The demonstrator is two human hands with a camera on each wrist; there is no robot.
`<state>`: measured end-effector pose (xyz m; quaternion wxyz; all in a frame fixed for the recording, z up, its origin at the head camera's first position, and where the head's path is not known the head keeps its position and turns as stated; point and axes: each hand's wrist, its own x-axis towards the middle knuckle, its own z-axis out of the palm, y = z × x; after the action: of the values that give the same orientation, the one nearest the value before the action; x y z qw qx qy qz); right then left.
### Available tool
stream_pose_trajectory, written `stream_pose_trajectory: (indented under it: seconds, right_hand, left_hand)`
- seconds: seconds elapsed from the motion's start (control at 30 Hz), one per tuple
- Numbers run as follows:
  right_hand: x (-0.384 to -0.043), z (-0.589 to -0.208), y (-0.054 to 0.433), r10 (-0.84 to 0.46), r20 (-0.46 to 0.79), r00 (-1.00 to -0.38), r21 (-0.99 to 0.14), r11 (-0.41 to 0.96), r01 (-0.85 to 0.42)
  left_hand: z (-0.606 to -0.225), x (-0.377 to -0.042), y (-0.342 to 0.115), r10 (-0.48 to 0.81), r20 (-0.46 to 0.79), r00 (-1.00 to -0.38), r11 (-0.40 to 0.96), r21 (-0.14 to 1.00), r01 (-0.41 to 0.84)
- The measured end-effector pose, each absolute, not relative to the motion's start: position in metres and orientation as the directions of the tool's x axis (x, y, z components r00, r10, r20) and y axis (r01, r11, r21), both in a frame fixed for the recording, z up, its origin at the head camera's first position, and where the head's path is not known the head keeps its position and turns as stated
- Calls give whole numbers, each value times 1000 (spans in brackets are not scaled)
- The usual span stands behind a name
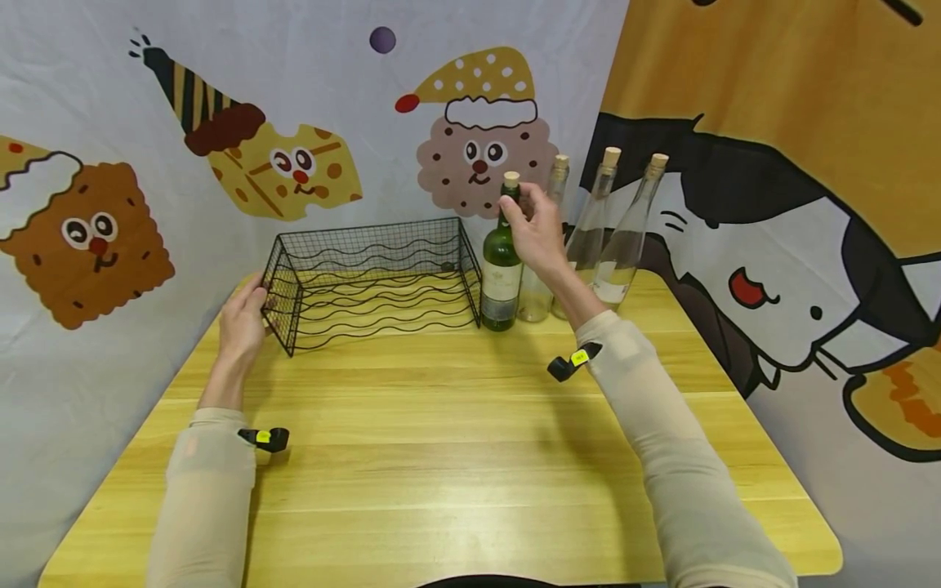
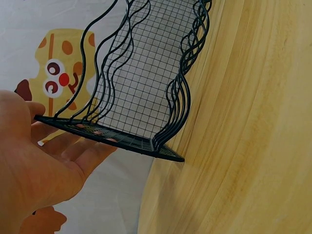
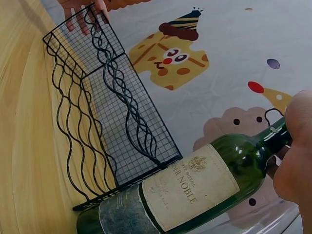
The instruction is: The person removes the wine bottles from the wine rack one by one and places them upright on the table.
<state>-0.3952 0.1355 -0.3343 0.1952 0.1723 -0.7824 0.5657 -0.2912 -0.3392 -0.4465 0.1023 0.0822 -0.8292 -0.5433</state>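
A black wire rack [image 1: 283, 298] with wavy bars and mesh panels lies lengthwise at the back of the wooden table. My left hand [image 1: 243, 318] grips its left end panel [image 2: 107, 136]; in the left wrist view fingers spread along the outer face while one digit crosses the top edge. Right beside the rack's other end stands a green wine bottle [image 1: 501, 282], corked and labelled. My right hand [image 1: 540, 233] pinches the bottle by its neck, just below the cork [image 1: 511, 176]. In the right wrist view the bottle's body [image 3: 190, 187] overlaps the rack's near end.
Several clear corked bottles, among them one with a pale label [image 1: 613, 273], stand behind and right of my right hand. A cartoon-printed cloth [image 1: 309, 82] hangs behind the table [image 1: 412, 457]. Each sleeve has a small black wrist camera [image 1: 274, 439].
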Motion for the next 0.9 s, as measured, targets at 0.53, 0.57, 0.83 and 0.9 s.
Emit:
stream_pose_trajectory:
  seconds: [0.53, 0.57, 0.83, 0.9]
  right_hand:
    - [-404, -341, 133, -23, 518, -855, -806, 320, -497]
    - [-404, -341, 133, -21, 518, -855, -806, 324, -496]
    - [-408, -343, 134, -13, 521, -853, -806, 321, -497]
    - [-409, -344, 134, -12, 519, -855, -808, 320, -495]
  left_hand:
    - [-446, -290, -338, -238, 80, -968, 379, 925, -16]
    - [-446, -290, -339, -239, 82, -968, 377, 926, -15]
    - [-446, -290, -337, -249, 86, -965, 387, 922, -18]
    - [-446, -290, -338, -248, 87, -965, 383, 924, -15]
